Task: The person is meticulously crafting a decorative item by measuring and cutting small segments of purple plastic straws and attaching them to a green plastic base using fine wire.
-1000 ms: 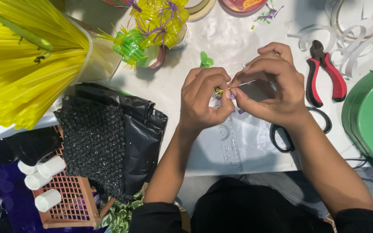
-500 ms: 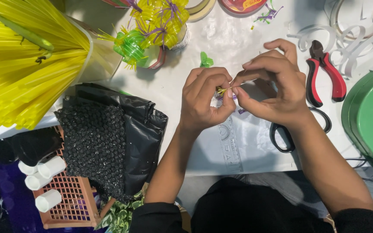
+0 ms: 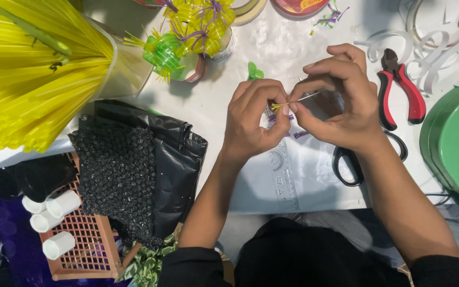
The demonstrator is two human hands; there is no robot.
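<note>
My left hand (image 3: 253,119) pinches a tiny yellow fringed straw piece (image 3: 277,107) between thumb and fingers above the white table (image 3: 272,58). My right hand (image 3: 338,101) pinches a thin metal wire (image 3: 306,98) that runs from the yellow piece up to the right. The fingertips of both hands meet at that piece. A clear plastic ruler (image 3: 283,178) lies under the hands.
A big bundle of yellow straws (image 3: 27,74) fills the upper left. Green and yellow straw flowers (image 3: 187,32) sit at the top. Red-handled pliers (image 3: 399,93), black scissors (image 3: 349,162) and a green appliance (image 3: 455,143) lie right. Black bubble wrap (image 3: 126,170) and an orange basket (image 3: 83,247) are left.
Both hands have shifted slightly upward with the yellow piece and wire. The right hand's fingers have turned a little on the wire.
</note>
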